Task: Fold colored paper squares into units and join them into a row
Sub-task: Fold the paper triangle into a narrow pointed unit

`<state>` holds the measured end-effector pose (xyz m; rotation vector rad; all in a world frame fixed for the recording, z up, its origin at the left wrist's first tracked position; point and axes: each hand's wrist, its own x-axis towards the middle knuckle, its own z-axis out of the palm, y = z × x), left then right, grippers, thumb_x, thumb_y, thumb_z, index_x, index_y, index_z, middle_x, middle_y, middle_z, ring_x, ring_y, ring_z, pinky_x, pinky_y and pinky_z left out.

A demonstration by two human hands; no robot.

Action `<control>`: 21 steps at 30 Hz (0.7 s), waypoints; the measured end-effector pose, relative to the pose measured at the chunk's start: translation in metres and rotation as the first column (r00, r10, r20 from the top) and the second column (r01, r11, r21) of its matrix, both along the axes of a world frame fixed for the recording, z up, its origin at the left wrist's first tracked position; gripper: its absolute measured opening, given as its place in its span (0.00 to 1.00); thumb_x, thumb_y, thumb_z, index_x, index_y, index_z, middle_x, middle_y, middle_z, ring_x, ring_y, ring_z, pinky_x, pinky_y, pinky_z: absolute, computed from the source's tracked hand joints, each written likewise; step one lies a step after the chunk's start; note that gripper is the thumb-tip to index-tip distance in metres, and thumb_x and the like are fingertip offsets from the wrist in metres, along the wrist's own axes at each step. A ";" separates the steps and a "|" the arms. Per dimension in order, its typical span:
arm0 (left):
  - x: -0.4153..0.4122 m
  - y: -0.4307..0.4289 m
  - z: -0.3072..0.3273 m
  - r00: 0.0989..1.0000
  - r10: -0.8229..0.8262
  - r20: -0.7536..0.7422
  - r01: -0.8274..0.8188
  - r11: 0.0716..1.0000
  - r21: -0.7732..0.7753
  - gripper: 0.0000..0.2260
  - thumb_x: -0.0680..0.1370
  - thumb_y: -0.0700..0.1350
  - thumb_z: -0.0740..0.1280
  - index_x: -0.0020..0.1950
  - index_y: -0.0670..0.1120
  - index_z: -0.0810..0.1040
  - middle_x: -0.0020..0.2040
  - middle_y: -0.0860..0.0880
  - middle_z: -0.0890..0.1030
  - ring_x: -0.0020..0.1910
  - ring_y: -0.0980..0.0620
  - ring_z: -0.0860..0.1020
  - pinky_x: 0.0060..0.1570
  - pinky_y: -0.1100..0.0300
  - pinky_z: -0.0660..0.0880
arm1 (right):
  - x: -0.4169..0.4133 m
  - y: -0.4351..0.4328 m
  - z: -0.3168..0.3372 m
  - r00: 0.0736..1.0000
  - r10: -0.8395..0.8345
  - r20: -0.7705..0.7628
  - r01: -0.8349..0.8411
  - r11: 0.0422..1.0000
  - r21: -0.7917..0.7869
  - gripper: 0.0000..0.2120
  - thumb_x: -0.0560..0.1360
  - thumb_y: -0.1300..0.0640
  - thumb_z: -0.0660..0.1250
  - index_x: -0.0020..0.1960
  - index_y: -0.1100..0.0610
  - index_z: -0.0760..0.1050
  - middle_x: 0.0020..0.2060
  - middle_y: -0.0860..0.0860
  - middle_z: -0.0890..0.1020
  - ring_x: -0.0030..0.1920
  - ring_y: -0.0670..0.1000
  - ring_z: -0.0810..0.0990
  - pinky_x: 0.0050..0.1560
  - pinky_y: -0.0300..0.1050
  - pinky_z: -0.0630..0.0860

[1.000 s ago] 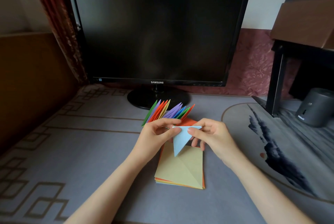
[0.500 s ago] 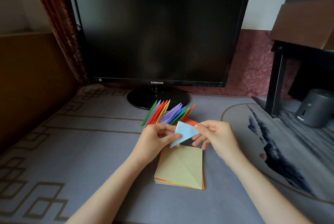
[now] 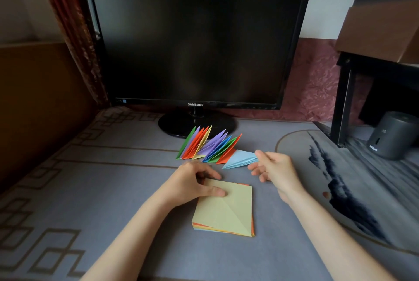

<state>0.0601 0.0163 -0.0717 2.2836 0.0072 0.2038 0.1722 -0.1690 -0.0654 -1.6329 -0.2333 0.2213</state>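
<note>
Your right hand pinches the light blue unit at the row's right end. Your left hand, fingers loosely curled, presses the paper stack's far-left corner; open mat lies left.

The left hand covers the near-left corner of the paper stack, and its fingers blur. The lower sheets show only as thin coloured edges. The cardboard box is cut off at the right edge.
</note>
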 end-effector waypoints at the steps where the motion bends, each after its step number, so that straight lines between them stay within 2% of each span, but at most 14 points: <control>1: 0.000 0.001 0.000 1.000 -0.008 0.003 0.008 1.000 0.013 0.14 0.64 0.55 0.77 0.48 0.55 0.81 0.49 0.56 0.79 0.51 0.56 0.75 0.51 0.61 0.73 | -0.002 0.001 0.000 0.999 0.039 -0.014 -0.039 0.998 0.043 0.08 0.80 0.62 0.59 0.51 0.66 0.75 0.35 0.58 0.81 0.26 0.46 0.79 0.23 0.35 0.71; 4: 0.000 0.001 -0.001 1.000 -0.016 0.014 0.016 1.000 0.023 0.13 0.65 0.53 0.77 0.48 0.55 0.82 0.48 0.58 0.78 0.51 0.56 0.75 0.50 0.62 0.73 | -0.004 0.001 0.001 0.992 0.117 -0.052 -0.106 0.979 0.176 0.13 0.80 0.64 0.59 0.61 0.69 0.70 0.45 0.64 0.81 0.39 0.53 0.84 0.33 0.39 0.80; 6: 0.000 0.000 -0.001 1.000 -0.010 0.022 0.010 1.000 0.013 0.13 0.65 0.53 0.77 0.48 0.56 0.81 0.47 0.60 0.78 0.51 0.56 0.75 0.50 0.62 0.73 | -0.003 -0.001 0.001 0.991 0.114 -0.068 -0.099 0.976 0.195 0.16 0.79 0.65 0.59 0.66 0.69 0.66 0.49 0.66 0.80 0.43 0.57 0.83 0.37 0.41 0.81; 9: 0.001 0.001 -0.003 0.999 -0.014 0.030 0.015 0.999 -0.031 0.13 0.66 0.51 0.77 0.47 0.54 0.80 0.48 0.57 0.80 0.50 0.56 0.77 0.49 0.60 0.76 | -0.005 -0.001 0.003 0.997 0.073 -0.013 -0.069 0.978 0.197 0.15 0.79 0.68 0.57 0.66 0.65 0.66 0.47 0.66 0.80 0.39 0.54 0.84 0.36 0.41 0.81; 11: 0.002 0.001 -0.004 0.999 -0.020 0.041 0.023 0.998 -0.061 0.13 0.67 0.49 0.77 0.48 0.52 0.79 0.49 0.56 0.80 0.49 0.56 0.78 0.48 0.61 0.77 | -0.006 -0.001 0.005 0.994 -0.016 0.109 -0.004 0.983 0.183 0.13 0.79 0.70 0.55 0.62 0.64 0.69 0.43 0.62 0.80 0.32 0.49 0.82 0.29 0.38 0.78; 13: 0.002 0.001 -0.004 0.998 -0.018 0.066 0.024 0.996 -0.081 0.11 0.68 0.46 0.77 0.46 0.51 0.78 0.48 0.57 0.79 0.49 0.57 0.78 0.45 0.65 0.77 | -0.008 -0.003 0.009 0.964 -0.071 0.255 0.031 0.987 0.160 0.12 0.78 0.69 0.56 0.57 0.62 0.73 0.40 0.59 0.80 0.29 0.46 0.78 0.25 0.36 0.72; 15: 0.002 0.000 -0.002 0.995 0.006 0.101 0.004 0.995 -0.098 0.11 0.69 0.44 0.76 0.45 0.52 0.77 0.47 0.57 0.79 0.48 0.58 0.78 0.43 0.67 0.76 | -0.015 -0.004 0.011 0.926 -0.015 0.378 -0.024 0.995 0.098 0.09 0.78 0.66 0.60 0.50 0.56 0.77 0.40 0.54 0.80 0.32 0.43 0.76 0.29 0.33 0.70; 17: 0.002 0.000 -0.001 0.989 0.042 0.142 -0.022 0.990 -0.142 0.12 0.68 0.44 0.76 0.46 0.53 0.77 0.47 0.57 0.79 0.47 0.61 0.77 0.44 0.67 0.75 | -0.022 -0.001 0.010 0.870 0.156 0.468 -0.136 0.988 -0.075 0.05 0.75 0.60 0.67 0.47 0.51 0.80 0.42 0.46 0.81 0.38 0.42 0.76 0.37 0.31 0.69; 19: 0.000 -0.001 0.002 0.979 0.076 0.188 -0.041 0.982 -0.184 0.14 0.68 0.43 0.77 0.48 0.53 0.77 0.44 0.56 0.80 0.44 0.63 0.77 0.41 0.69 0.72 | -0.025 0.001 0.005 0.799 0.323 0.507 -0.209 0.940 -0.270 0.07 0.70 0.57 0.73 0.47 0.49 0.81 0.43 0.45 0.80 0.41 0.45 0.73 0.41 0.31 0.67; 21: -0.001 -0.004 0.005 0.967 0.103 0.233 -0.047 0.971 -0.232 0.16 0.67 0.42 0.77 0.50 0.52 0.77 0.42 0.54 0.81 0.41 0.63 0.77 0.39 0.71 0.69 | -0.027 0.003 0.004 0.786 0.380 0.488 -0.235 0.914 -0.332 0.09 0.67 0.57 0.76 0.45 0.48 0.81 0.40 0.45 0.80 0.41 0.44 0.72 0.43 0.32 0.67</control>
